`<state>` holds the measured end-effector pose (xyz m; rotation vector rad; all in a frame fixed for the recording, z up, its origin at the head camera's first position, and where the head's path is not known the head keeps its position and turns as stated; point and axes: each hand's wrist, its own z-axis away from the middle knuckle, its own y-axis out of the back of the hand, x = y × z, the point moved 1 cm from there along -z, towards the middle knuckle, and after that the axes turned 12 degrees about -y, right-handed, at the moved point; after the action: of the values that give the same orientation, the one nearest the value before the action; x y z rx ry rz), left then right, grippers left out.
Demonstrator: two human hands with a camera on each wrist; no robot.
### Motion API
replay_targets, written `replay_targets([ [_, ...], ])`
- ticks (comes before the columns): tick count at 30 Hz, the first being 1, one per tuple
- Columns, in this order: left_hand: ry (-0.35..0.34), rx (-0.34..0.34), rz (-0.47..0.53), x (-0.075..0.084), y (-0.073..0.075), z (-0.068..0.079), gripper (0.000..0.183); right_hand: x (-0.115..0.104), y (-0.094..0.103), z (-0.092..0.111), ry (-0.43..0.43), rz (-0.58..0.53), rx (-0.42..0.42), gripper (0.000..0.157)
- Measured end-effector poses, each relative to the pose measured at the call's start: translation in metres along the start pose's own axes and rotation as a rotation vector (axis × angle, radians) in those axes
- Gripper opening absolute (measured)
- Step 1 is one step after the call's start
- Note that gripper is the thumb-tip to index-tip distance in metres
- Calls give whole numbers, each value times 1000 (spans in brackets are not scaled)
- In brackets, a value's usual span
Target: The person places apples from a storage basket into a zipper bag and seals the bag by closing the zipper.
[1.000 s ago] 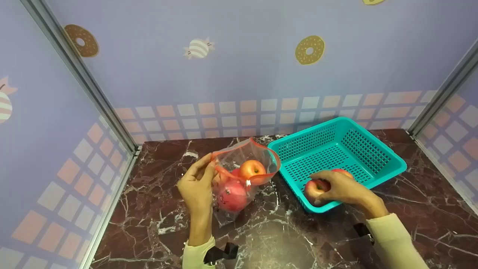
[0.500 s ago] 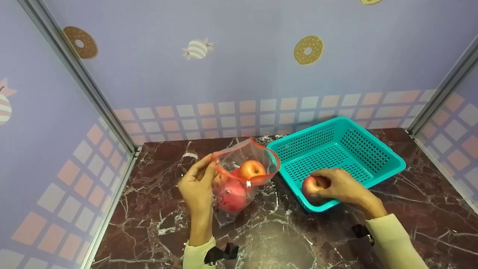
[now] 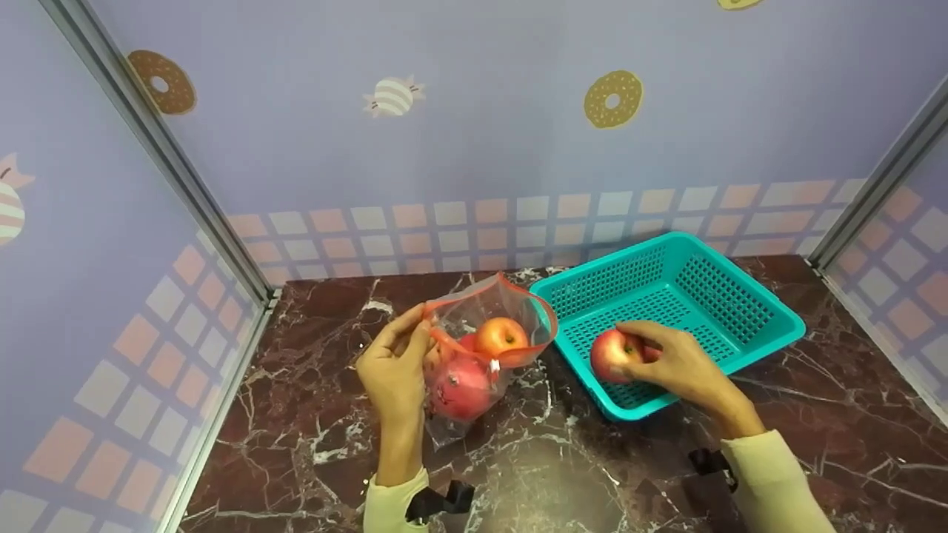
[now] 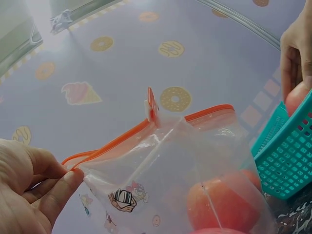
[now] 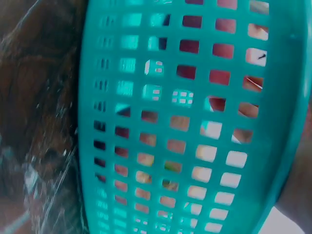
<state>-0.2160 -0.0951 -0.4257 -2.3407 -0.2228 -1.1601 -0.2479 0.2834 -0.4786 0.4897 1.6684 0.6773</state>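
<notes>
My left hand (image 3: 396, 377) pinches the orange-edged rim of a clear zip bag (image 4: 156, 175) between thumb and fingers. The bag's mouth gapes, and several apples sit inside, among them a yellow-red apple (image 3: 502, 335) on top and a redder apple (image 3: 461, 389) below. Over the near left corner of a turquoise basket (image 3: 770, 348), my right hand (image 3: 685, 374) grips a red apple (image 3: 610, 357) by its side. A sliver of another red apple (image 3: 652, 354) shows behind those fingers. In the right wrist view the perforated basket wall (image 5: 270, 146) mostly hides the fruit.
The dark marble tabletop (image 3: 548, 481) lies under both. A patterned lilac wall (image 3: 489, 148) rises behind, with side panels at left and right. The bag stands just left of the basket, whose raised rim (image 3: 544, 281) lies between the two hands.
My right hand has lifted the apple slightly and drawn it left inside the basket, uncovering more of it. The left hand and bag have hardly moved.
</notes>
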Motion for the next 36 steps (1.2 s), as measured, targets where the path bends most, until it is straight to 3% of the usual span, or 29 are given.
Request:
replay_targets([
  [5, 13, 1, 7, 0, 1, -1, 20, -19, -7, -4, 49, -44, 122, 61],
  [12, 4, 3, 9, 1, 0, -1, 21, -52, -14, -10, 109, -357, 217, 59],
  [18, -15, -9, 15, 0, 0, -2, 21, -78, -24, -12, 140, -563, 220, 60],
  [27, -2, -1, 8, 1, 1, -1, 19, -108, -57, -20, 201, -667, 225, 59],
  [36, 28, 5, -3, 2, 1, -1, 20, -114, -96, -32, 223, -699, 294, 61],
])
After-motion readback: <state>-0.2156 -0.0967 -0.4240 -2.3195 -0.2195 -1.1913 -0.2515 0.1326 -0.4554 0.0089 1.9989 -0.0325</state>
